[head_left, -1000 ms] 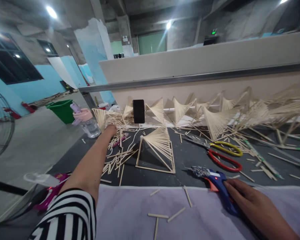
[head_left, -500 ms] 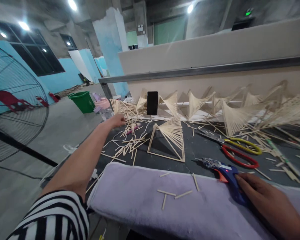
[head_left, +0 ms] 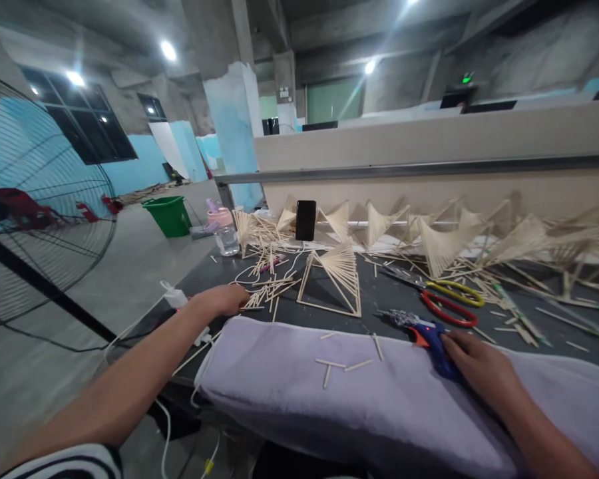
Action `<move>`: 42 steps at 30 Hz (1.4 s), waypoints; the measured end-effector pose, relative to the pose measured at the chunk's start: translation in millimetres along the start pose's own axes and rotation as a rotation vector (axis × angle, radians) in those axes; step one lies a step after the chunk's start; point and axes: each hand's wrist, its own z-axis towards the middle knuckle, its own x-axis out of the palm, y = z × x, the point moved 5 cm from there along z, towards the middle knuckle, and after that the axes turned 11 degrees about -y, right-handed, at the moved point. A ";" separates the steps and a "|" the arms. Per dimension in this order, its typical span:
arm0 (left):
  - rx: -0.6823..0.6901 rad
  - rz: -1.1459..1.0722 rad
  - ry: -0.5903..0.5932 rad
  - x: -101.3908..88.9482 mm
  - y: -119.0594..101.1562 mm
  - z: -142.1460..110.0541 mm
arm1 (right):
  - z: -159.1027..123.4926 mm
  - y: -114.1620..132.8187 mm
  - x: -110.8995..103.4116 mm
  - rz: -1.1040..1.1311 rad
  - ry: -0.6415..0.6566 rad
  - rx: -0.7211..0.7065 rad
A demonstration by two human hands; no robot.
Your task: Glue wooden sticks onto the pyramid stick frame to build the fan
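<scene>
My left hand is at the near left edge of a loose pile of thin wooden sticks, its fingers curled downward. Whatever lies under the fingertips is hidden. In my right hand is the handle of a blue hot glue gun with an orange trigger and a small red light. Its nozzle, wrapped in crumpled foil, points left. Between my hands stands a stick frame with sticks fanned into a twisted surface. Several short sticks lie on the lavender cushion before me.
Red-and-yellow-handled scissors lie beyond the glue gun. A black phone stands upright behind the frame. More twisted stick models line the back. A water bottle is at the far left, with a fan beside the table.
My left hand has come back toward me from the far stick heap to the nearer pile. My right hand still holds the glue gun. The camera view has shifted.
</scene>
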 end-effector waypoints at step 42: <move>-0.003 -0.156 0.157 3.1 -3.7 -47.5 | 1.1 -6.9 1.3 -0.019 0.009 0.036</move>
